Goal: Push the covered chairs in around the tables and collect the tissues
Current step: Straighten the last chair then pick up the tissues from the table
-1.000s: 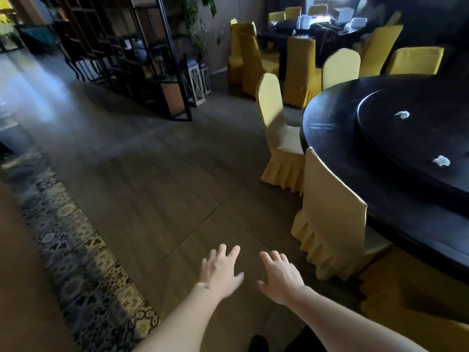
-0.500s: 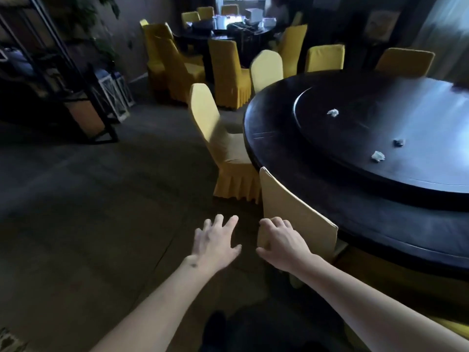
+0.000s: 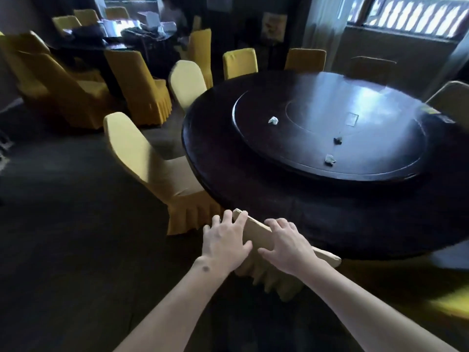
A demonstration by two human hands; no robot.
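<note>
Both arms stretch forward: the left hand (image 3: 224, 243) and right hand (image 3: 288, 243) grip the top of the nearest covered chair's back (image 3: 261, 235), fingers curled over its edge, at 6 o'clock of the round dark table (image 3: 253, 189). On the turntable (image 3: 317, 102) lie three crumpled tissues (image 3: 273, 120). Another yellow-covered chair (image 3: 152, 168) stands out at 9 o'clock. Beyond, a second table (image 3: 101, 44) ringed by yellow chairs, window (image 3: 406, 13) at far right.
</note>
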